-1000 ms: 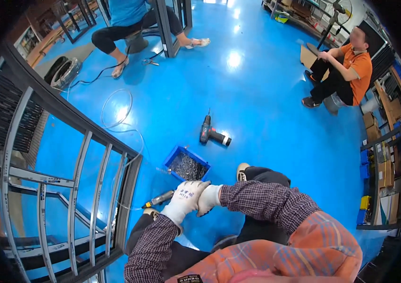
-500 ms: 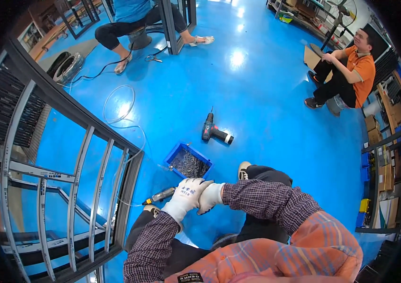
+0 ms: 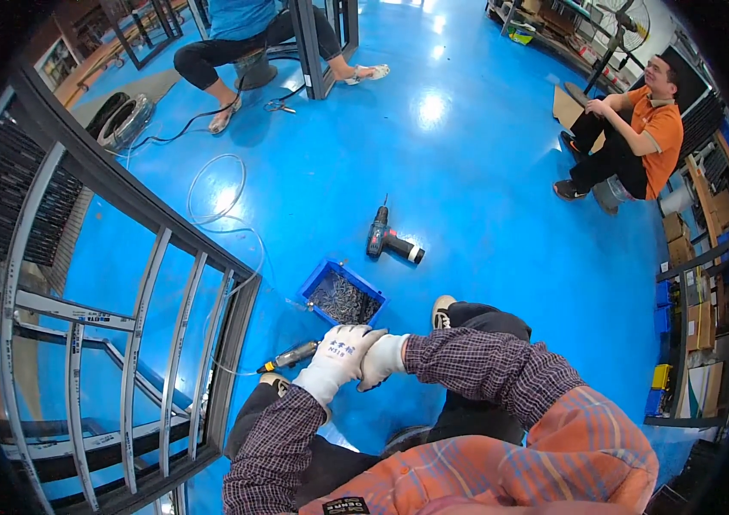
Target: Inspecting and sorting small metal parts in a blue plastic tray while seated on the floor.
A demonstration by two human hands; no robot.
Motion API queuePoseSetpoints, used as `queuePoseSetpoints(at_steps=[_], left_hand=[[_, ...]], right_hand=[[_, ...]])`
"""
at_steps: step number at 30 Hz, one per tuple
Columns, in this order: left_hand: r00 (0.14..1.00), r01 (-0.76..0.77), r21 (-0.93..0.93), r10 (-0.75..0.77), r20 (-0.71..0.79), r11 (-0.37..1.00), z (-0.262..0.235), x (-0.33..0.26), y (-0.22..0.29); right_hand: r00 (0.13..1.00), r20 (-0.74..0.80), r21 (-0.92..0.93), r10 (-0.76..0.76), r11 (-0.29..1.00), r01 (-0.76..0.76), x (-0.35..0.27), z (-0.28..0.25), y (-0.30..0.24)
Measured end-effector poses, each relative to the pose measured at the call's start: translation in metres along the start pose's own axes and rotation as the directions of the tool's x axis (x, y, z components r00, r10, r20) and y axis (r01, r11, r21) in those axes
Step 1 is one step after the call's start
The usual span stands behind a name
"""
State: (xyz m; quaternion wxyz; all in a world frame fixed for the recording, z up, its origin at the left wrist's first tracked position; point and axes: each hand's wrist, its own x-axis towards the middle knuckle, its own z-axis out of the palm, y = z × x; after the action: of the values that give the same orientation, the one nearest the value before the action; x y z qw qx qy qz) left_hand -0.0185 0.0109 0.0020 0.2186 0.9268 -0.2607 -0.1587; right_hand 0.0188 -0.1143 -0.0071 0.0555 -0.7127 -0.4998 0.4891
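My left hand [image 3: 340,354] and my right hand [image 3: 378,360], both in white gloves, are pressed together over my lap. The left one's fingers are bent and largely covered; whatever lies between the hands, if anything, cannot be seen. The right one is also closed against it. Just beyond them a blue plastic bin [image 3: 307,293] holds many small dark metal screws. Beside my left hand lies a grey cylindrical power tool [image 3: 296,354] with a yellow and black end, joined to a thin clear hose. Farther off, a cordless drill [image 3: 390,241] rests on the floor.
A dark metal frame with grey bars [image 3: 148,279] stands close on my left. The clear hose [image 3: 244,182] loops over the blue floor [image 3: 484,206]. One person in orange [image 3: 658,129] sits at the far right, another in blue [image 3: 242,21] at the far left.
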Motion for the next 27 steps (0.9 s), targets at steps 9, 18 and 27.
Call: queuePoseSetpoints(at_steps=[9,18,27], left_hand=[[1.0,0.003,0.002,-0.003,0.0,1.0,-0.001,-0.001,0.001],[1.0,0.0,0.025,0.0,0.002,1.0,-0.005,-0.001,0.005],[0.995,-0.057,0.004,0.058,-0.079,0.998,0.01,-0.001,-0.006]], right_hand=[[0.999,-0.032,-0.027,-0.011,1.0,0.011,-0.004,-0.001,-0.003],[1.0,0.004,0.015,0.016,1.0,-0.016,0.009,0.01,0.008],[0.998,-0.044,0.003,-0.035,0.999,0.036,0.006,0.01,0.008]])
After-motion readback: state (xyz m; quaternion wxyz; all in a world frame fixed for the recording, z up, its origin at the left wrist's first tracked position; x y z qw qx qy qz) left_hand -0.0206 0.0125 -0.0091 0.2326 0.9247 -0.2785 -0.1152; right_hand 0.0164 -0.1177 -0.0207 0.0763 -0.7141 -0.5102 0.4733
